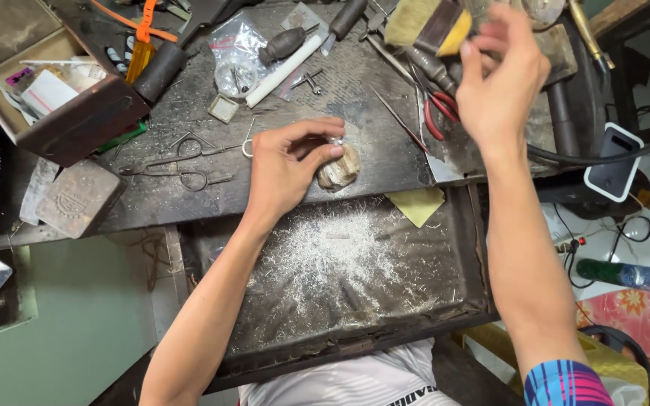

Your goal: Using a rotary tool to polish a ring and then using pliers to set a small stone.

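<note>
drawer (pixel 460 286): silver filings (pixel 325 259) | open box (pixel 77 128): papers (pixel 47 92)

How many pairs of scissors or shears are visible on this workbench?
2. Grey metal scissors lie open on the bench, left of the left hand. Red-handled shears lie below the brush, beside the right hand. Others may be hidden among the clutter.

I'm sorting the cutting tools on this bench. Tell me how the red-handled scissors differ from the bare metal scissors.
The red-handled scissors have coated red loops; the metal scissors are plain grey steel. The red-handled scissors lie at the far right of the workbench, partly hidden behind the right hand, while the metal scissors lie fully in view, left of the left hand. Both rest flat on the dark bench, untouched by either hand.
</note>
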